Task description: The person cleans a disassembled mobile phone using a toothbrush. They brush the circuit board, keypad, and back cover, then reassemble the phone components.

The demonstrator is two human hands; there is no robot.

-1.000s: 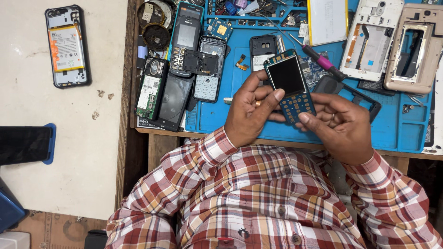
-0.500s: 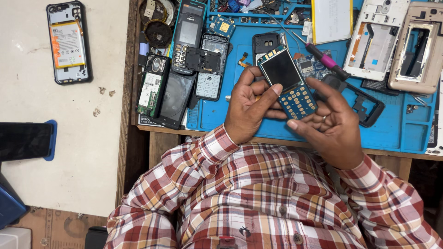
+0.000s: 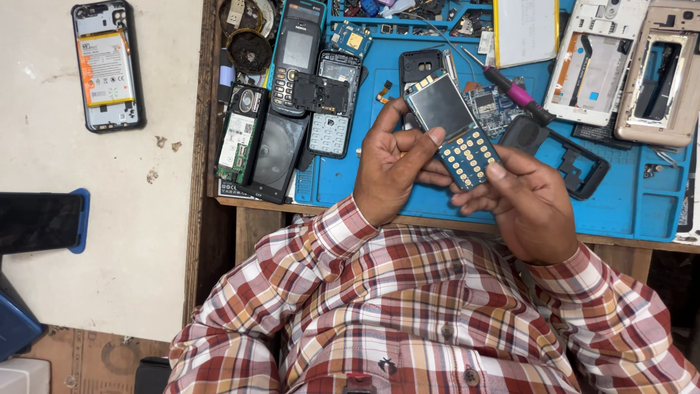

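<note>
I hold a bare phone circuit board with a dark screen on its upper half and a blue keypad grid of gold contacts on its lower half. My left hand grips its left side, thumb against the screen edge. My right hand holds the lower right corner, thumb on the keypad part. The board is tilted above a blue work mat.
A pink-handled screwdriver lies just beyond the board. Several opened phones and parts sit at the mat's left; white and beige phone shells at the right. A phone with exposed battery lies on the floor at left.
Both hands and the board have shifted slightly down and left, and the board has turned a little in my fingers. The grip is unchanged.
</note>
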